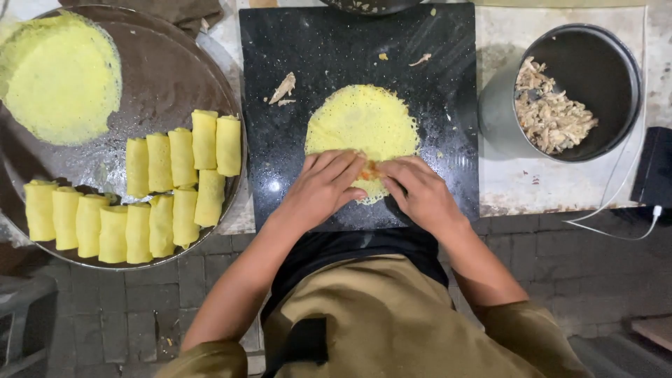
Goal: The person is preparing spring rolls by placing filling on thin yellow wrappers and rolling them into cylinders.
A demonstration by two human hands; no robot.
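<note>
A thin yellow crepe lies flat on a black speckled board in the middle of the worktop. Both hands rest on its near edge. The left hand presses down with fingers stretched toward the right, and the right hand meets it from the other side with fingers pointing left; together they pinch and fold the near rim of the crepe over a small orange-tinged bit of filling that shows between the fingertips. Neither hand is clenched into a fist; each grips the crepe's edge loosely.

A few scraps of shredded filling lie on the board, far and left of the crepe. To the right stands a dark round pot holding pale shredded filling. To the left sits a large round metal tray carrying rows of rolled yellow crepes along its near side and a stack of flat crepes at its far left.
</note>
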